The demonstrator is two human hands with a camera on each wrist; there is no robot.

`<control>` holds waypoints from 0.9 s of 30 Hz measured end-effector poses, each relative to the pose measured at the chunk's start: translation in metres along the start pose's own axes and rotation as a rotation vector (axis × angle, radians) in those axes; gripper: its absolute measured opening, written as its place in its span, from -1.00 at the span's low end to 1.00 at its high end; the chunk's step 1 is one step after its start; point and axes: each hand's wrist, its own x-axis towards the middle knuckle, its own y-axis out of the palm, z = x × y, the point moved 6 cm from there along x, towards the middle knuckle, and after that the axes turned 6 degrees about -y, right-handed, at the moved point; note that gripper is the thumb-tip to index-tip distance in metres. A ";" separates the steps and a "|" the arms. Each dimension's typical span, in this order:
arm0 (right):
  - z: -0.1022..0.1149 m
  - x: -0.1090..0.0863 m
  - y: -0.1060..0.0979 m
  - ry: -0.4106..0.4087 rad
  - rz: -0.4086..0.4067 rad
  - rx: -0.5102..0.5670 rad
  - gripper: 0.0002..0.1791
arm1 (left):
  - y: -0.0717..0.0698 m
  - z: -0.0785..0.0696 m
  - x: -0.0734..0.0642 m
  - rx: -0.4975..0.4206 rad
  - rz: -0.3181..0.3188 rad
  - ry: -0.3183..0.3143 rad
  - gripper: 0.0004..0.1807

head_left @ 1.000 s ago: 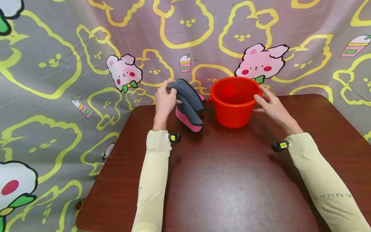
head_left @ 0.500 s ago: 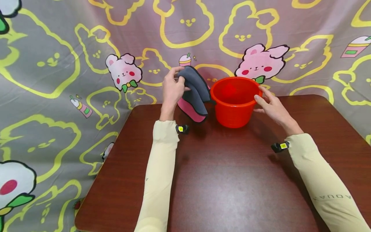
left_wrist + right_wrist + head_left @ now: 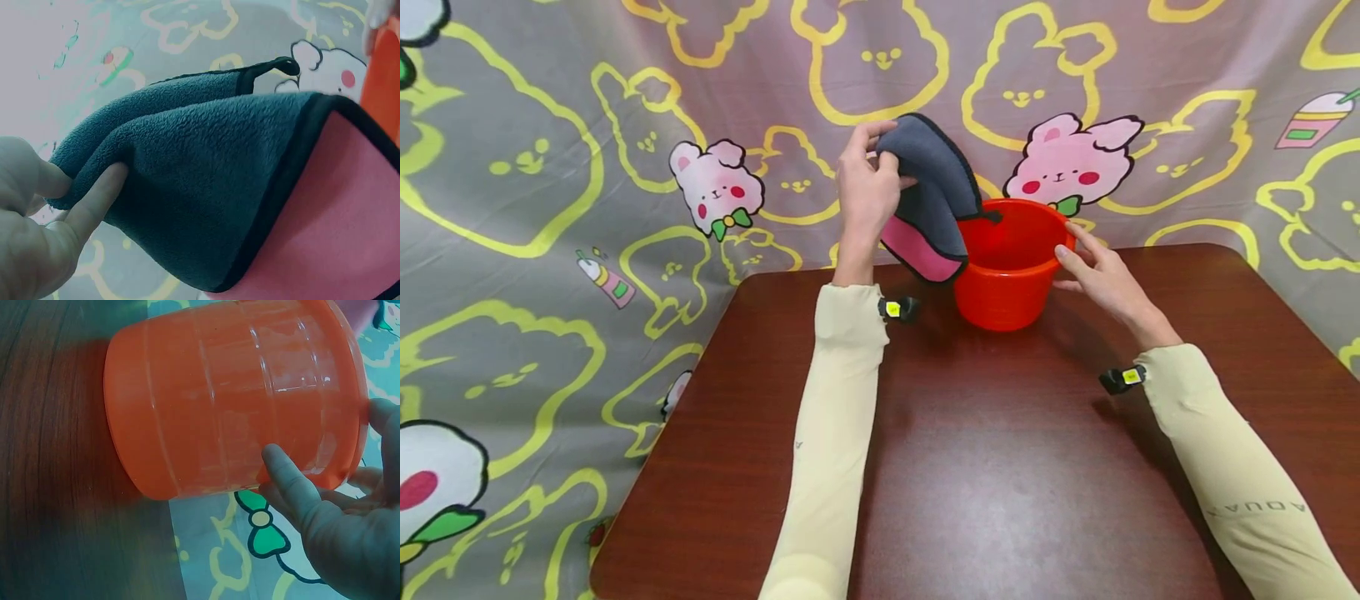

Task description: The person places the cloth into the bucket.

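Observation:
A dark grey towel (image 3: 928,162) with a pink reverse side, black edging and a small hanging loop is folded over and hangs from my left hand (image 3: 871,187). The left fingers and thumb pinch its upper left part, as the left wrist view shows close up. The towel's right end and loop reach over the left rim of a red bucket (image 3: 1003,300), which stands upright on the table. My right hand (image 3: 1105,279) holds the bucket at its right rim, with one fingertip against the outer wall (image 3: 225,412) in the right wrist view. The bucket's floor is hidden.
A brown wooden table (image 3: 1000,433) lies under both arms. Behind it and at the left hangs a grey curtain (image 3: 647,192) printed with yellow outlines and rabbits, close to the table's far edge.
My left hand has lifted the towel up and to the right, from beside the bucket to above its left rim. The right hand and the bucket have stayed in place.

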 end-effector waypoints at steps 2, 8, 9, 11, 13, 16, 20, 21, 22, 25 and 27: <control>0.000 0.000 0.000 0.006 -0.005 0.000 -0.23 | 0.005 -0.008 0.000 0.004 0.006 0.024 -0.65; 0.001 -0.002 0.000 0.021 -0.003 -0.014 -0.21 | 0.022 -0.023 -0.005 0.012 0.015 0.099 -0.66; 0.001 -0.002 0.000 0.022 -0.002 -0.014 -0.21 | 0.025 -0.024 -0.006 0.010 0.013 0.111 -0.66; 0.000 -0.002 0.000 0.023 -0.002 -0.007 -0.21 | 0.032 -0.027 -0.009 0.014 0.007 0.139 -0.67; -0.001 -0.002 0.000 0.028 -0.001 -0.006 -0.22 | 0.039 -0.029 -0.013 0.019 0.005 0.152 -0.67; -0.002 -0.002 -0.001 0.031 -0.006 -0.004 -0.22 | 0.050 -0.033 -0.018 0.016 0.008 0.168 -0.69; -0.005 -0.002 -0.002 0.030 -0.008 -0.007 -0.22 | 0.064 -0.040 -0.022 0.023 -0.001 0.208 -0.72; -0.005 -0.001 -0.002 0.028 -0.006 -0.008 -0.23 | 0.067 -0.040 -0.022 0.023 -0.001 0.212 -0.74; -0.005 -0.001 -0.002 0.025 -0.004 -0.004 -0.23 | 0.069 -0.039 -0.023 0.032 -0.004 0.220 -0.76; -0.005 0.000 -0.001 0.015 0.007 -0.009 -0.23 | 0.076 -0.031 -0.026 0.039 0.011 0.213 -0.81; -0.004 0.001 0.000 0.006 0.007 -0.007 -0.24 | 0.080 -0.020 -0.028 0.049 0.032 0.186 -0.84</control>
